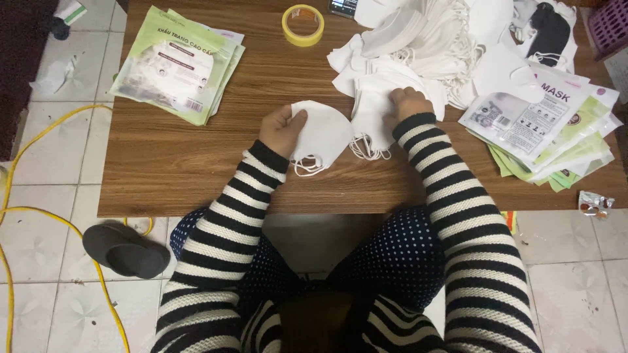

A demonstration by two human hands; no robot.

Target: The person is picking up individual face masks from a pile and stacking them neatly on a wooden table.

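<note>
- Fingers of the left hand (281, 127) are pinching a white folded fabric face mask (320, 134) above the brown wooden worktop (196, 163).
- Right hand (407, 101) fingers are pressing on the white mask pile (392, 78), likely picking another; separating one will need care.

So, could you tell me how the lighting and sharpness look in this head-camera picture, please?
Head view: the light is soft and even on the wooden table, the white masks are washed out with little detail, the left hand and right hand look slightly soft, and the table edges bow a little from wide-angle distortion.
</note>
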